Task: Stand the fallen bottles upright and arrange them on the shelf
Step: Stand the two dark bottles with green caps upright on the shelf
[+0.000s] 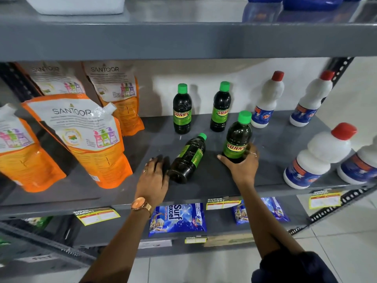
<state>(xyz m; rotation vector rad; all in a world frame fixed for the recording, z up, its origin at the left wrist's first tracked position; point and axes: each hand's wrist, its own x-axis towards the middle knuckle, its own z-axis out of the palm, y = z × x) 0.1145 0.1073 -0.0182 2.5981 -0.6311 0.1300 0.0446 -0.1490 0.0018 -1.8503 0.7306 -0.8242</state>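
On the grey shelf (271,139) one dark green-capped Sunny bottle (188,158) lies on its side, cap pointing to the back right. My left hand (153,180) rests flat on the shelf beside its base, fingers apart, holding nothing. My right hand (242,165) is wrapped around the base of an upright Sunny bottle (237,137), which stands to the right of the fallen one. Two more Sunny bottles stand upright at the back, one on the left (182,110) and one on the right (221,108).
Orange Santoor refill pouches (87,137) fill the left of the shelf. White red-capped bottles (318,158) stand at the right and back right. A shelf board (183,39) hangs overhead. Blue Surf Excel packets (177,219) lie on the shelf below, behind yellow price tags.
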